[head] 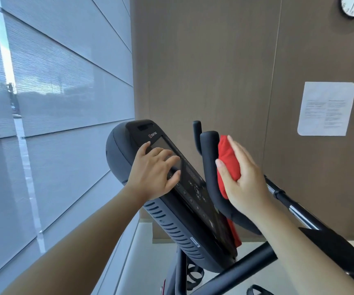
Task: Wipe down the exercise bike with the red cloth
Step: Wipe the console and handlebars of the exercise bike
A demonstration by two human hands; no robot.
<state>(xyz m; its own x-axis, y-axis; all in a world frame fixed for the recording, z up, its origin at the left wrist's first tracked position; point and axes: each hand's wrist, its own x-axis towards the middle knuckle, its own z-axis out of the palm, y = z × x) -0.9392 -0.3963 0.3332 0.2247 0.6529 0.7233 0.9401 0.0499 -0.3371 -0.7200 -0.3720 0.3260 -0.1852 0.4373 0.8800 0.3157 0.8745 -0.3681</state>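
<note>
Left forearm point(76, 241) nearest; left hand point(154, 173) fingers point(167, 155) spread flat, bracing black exercise bike console point(193, 201). Right hand point(244, 179) fingers point(235, 145) clamped on folded red cloth point(228, 160) against black padded handlebar point(209, 158). I'd stroke full length, steady pressure.

We note the left hand point(152, 173) lying flat on the exercise bike console point(195, 184), fingers spread over its screen. The right hand point(244, 184) holds the bunched red cloth point(227, 158) between thumb and fingers, pressed against the black handlebar point(209, 158).
</note>
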